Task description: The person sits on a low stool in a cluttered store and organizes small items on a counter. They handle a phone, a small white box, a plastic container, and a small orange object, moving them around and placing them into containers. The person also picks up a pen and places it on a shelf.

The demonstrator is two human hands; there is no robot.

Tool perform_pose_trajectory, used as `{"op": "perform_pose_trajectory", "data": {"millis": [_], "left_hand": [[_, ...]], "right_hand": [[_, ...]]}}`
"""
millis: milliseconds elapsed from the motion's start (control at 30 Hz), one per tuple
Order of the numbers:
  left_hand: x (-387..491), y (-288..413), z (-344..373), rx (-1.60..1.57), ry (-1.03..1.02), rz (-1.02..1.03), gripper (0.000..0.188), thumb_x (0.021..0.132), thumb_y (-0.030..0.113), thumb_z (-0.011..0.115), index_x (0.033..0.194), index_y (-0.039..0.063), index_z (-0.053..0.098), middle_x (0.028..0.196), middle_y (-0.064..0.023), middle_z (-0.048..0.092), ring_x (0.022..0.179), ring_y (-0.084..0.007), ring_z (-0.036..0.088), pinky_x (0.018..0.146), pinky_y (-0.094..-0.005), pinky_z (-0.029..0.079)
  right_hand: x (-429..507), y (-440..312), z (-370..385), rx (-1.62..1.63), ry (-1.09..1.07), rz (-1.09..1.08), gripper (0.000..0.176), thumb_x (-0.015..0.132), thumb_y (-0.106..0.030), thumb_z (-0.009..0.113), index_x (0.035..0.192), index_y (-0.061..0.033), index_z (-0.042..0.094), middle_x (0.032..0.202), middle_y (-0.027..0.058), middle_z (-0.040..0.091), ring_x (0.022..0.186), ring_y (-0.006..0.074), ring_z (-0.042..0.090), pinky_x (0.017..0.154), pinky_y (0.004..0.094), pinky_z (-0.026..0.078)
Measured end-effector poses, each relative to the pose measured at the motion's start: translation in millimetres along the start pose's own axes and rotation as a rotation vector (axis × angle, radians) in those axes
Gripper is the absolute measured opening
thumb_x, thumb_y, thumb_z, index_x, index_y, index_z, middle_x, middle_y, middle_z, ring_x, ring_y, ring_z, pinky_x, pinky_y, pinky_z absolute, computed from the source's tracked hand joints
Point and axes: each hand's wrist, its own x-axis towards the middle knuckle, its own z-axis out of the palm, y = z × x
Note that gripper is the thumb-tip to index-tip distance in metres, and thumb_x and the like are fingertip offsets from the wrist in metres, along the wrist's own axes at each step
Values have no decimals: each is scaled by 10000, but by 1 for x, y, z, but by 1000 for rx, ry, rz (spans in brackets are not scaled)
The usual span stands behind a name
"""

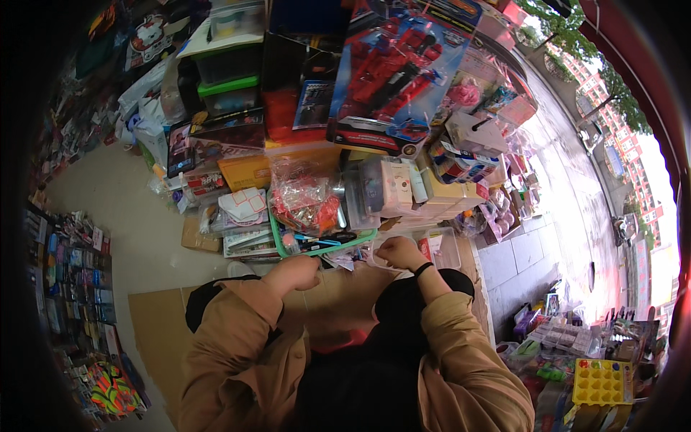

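Note:
My left hand [293, 274] hangs above my left knee, near the front edge of a green plastic basket [323, 250]; its fingers point down and away, so anything in them is hidden. My right hand [400, 252] is over a clear plastic container [382, 262], with thumb and fingertips close together; whether they pinch something small cannot be made out. Inside the basket are a clear plastic bag [305, 200] with red contents, pens [318, 241] and dark-handled scissors [341, 236]. Small packaged pieces [350, 258] lie between my hands. Another clear box [445, 248] stands just right of my right hand.
A large carded toy [402, 81] leans above stacked boxes. A phone [181, 148] with a lit screen stands at the left of the stack. Flattened cardboard [154, 335] covers the floor by me. Goods flank both sides, including a yellow tray [602, 382] at lower right.

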Motion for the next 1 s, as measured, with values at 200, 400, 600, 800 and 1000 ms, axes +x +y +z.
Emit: {"op": "perform_pose_trajectory", "data": {"millis": [200, 400, 600, 800, 1000], "left_hand": [[18, 3, 8, 39, 14, 52, 384, 811, 278, 611, 1074, -2, 607, 1019, -221, 667, 973, -396, 635, 832, -479, 510], [26, -1, 18, 33, 1, 67, 405, 839, 344, 642, 1047, 1, 580, 980, -233, 653, 947, -426, 615, 804, -496, 491], [27, -1, 15, 32, -42, 41, 387, 826, 292, 596, 1076, -4, 596, 1045, -232, 653, 996, -399, 622, 848, -480, 499], [25, -4, 6, -34, 237, 154, 379, 829, 274, 631, 1071, -14, 586, 1056, -240, 641, 985, -406, 617, 833, -487, 495], [47, 23, -6, -813, 336, 226, 471, 921, 344, 633, 1218, -13, 554, 1113, -174, 652, 977, -251, 648, 868, -365, 508]], "right_hand": [[-5, 22, -66, 208, 387, -76, 313, 846, -310, 695, 829, 3, 697, 674, 85, 677, 581, 148, 645, 587, 299, 515], [24, 28, -77, 409, 577, -135, 273, 846, -269, 699, 819, 2, 701, 660, 77, 660, 548, 124, 602, 553, 294, 495], [59, 10, -84, 563, 405, 234, 220, 785, -182, 724, 744, 21, 649, 614, 70, 596, 472, 169, 540, 460, 307, 448], [41, -22, -81, 562, 689, -87, 224, 849, -200, 719, 752, -20, 628, 605, 4, 546, 528, 78, 468, 487, 252, 369], [-47, -16, -68, 906, 683, -386, 167, 938, -216, 629, 877, -61, 618, 583, -51, 473, 511, 57, 438, 484, 215, 344]]}}
